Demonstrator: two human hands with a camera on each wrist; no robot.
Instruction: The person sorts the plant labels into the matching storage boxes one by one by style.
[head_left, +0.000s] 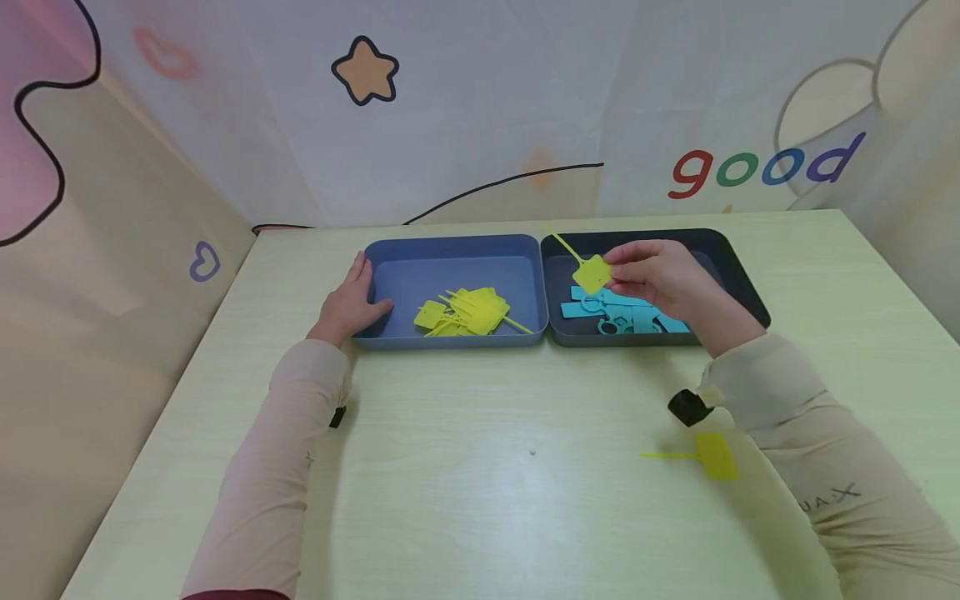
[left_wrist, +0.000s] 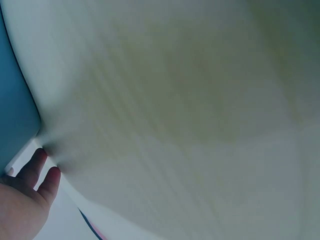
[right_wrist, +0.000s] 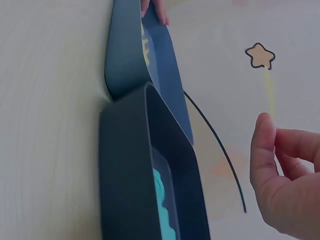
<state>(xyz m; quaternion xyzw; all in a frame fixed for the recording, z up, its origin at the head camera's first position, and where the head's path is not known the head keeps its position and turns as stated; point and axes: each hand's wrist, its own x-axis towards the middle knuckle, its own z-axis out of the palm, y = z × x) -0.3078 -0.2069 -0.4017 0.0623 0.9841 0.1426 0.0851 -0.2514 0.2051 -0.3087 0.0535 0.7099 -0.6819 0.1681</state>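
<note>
My right hand (head_left: 656,275) pinches a yellow tag with a thin tail (head_left: 592,273) between thumb and fingertips, above the dark tray (head_left: 622,340). In the right wrist view its blurred yellow tail (right_wrist: 270,92) rises from the fingertips. Several light blue flat pieces (head_left: 611,310), some with rings, lie in that tray below. My left hand (head_left: 348,304) rests at the left end of the blue tray (head_left: 450,342), its fingers stretched along the outside and thumb over the rim. Inside the blue tray lies a pile of similar yellow tags (head_left: 480,310).
Another yellow tag (head_left: 716,457) lies on the pale table (head_left: 465,500), near the right forearm. Both trays stand side by side, touching, near the table's back edge. Behind them hangs a printed cloth (head_left: 480,108).
</note>
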